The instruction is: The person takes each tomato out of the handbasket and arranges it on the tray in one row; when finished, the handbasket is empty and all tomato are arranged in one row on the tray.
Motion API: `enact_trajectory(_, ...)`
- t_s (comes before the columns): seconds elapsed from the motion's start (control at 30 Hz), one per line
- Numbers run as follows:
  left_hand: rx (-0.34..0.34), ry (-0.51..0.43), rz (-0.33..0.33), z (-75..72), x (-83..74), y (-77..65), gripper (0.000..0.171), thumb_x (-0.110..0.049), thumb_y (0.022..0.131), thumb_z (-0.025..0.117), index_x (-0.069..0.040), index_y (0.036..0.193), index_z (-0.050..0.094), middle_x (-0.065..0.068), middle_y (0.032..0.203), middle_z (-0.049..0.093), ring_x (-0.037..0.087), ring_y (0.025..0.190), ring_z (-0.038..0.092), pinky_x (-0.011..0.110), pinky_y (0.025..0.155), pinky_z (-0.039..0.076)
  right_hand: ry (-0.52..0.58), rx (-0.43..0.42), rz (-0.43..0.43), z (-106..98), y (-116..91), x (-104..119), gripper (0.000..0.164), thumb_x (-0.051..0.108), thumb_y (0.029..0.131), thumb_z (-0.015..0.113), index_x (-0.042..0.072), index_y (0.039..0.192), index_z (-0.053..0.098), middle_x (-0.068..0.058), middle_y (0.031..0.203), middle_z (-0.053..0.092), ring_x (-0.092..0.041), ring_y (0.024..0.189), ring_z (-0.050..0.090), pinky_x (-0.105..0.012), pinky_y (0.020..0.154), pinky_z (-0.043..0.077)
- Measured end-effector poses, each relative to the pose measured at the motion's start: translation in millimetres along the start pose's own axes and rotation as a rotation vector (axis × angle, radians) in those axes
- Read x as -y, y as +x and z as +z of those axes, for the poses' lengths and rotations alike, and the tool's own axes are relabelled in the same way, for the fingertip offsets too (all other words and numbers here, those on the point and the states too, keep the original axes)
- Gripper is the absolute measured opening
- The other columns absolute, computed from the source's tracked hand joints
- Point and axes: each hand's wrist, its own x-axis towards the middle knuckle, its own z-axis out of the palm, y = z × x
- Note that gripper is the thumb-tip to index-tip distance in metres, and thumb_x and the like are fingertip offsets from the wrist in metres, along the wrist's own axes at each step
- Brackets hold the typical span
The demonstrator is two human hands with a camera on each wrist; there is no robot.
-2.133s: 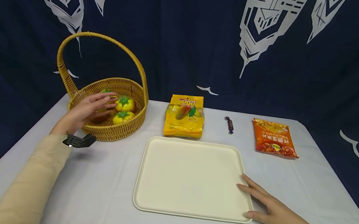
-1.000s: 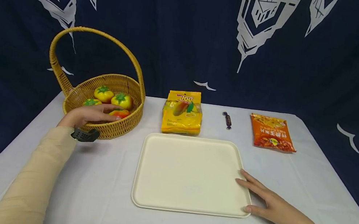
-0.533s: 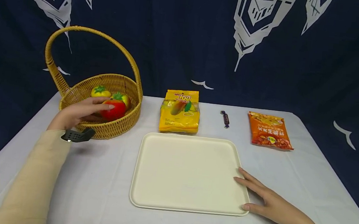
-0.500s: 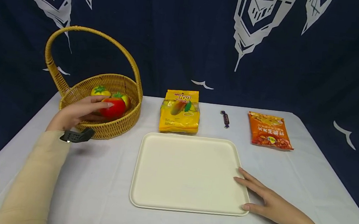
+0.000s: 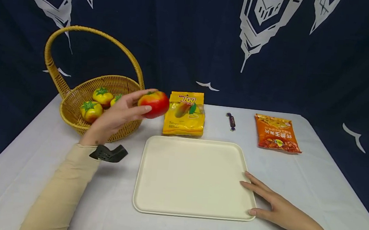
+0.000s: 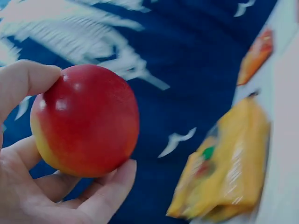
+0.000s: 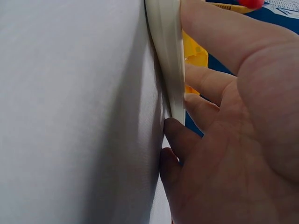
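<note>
Left hand [image 5: 115, 117], centre-left of frame: grip clamped on one red fruit [image 5: 155, 105]. Right hand [image 5: 282, 212], lower right: grip apart, touching one tray [image 5: 194, 178]. One basket [image 5: 121, 83], left: three yellow fruits [image 5: 91, 111] visible.

Yellow bag [image 5: 183, 124], small candy [image 5: 231, 122] and orange packet [image 5: 277, 133] before navy curtain [image 5: 192, 41]
</note>
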Motion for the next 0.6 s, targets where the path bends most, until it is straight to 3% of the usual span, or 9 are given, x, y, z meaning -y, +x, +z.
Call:
enact_trajectory(0.2, 0.112, 0.253, -0.005, 61.0, 25.5, 40.2, 0.055, -0.016, 0.086, 0.069, -0.012, 0.137, 0.048, 0.009, 0.129, 0.046, 0.026, 0.112, 0.044, 0.035, 0.092, 0.042, -0.015, 0.000, 0.021, -1, -1, 1, 0.063, 0.034, 0.086, 0.066, 0.020, 0.142, 0.042, -0.006, 0.153, 0.020, 0.009, 0.132, 0.010, -0.007, 0.095, 0.015)
enact_trajectory(0.4, 0.256, 0.373, 0.039, 123.0, 52.1, 72.9, 0.058, -0.018, 0.082, 0.073, -0.018, 0.136, 0.051, 0.001, 0.122, 0.054, 0.018, 0.107, 0.048, 0.028, 0.089, 0.043, -0.036, -0.011, 0.045, -1, -1, 3, 0.062, 0.037, 0.085, 0.067, 0.022, 0.141, 0.044, -0.006, 0.152, 0.022, 0.010, 0.130, 0.011, -0.010, 0.095, 0.016)
enact_trajectory(0.6, 0.339, 0.455, 0.146, 158.7, 74.2, 90.6, 0.061, -0.017, 0.081, 0.075, -0.016, 0.136, 0.051, -0.002, 0.130, 0.051, 0.011, 0.115, 0.043, 0.023, 0.094, 0.036, -0.044, -0.006, 0.041, 1, -1, 3, 0.062, 0.038, 0.085, 0.066, 0.022, 0.141, 0.044, -0.005, 0.152, 0.022, 0.009, 0.131, 0.011, -0.009, 0.096, 0.016)
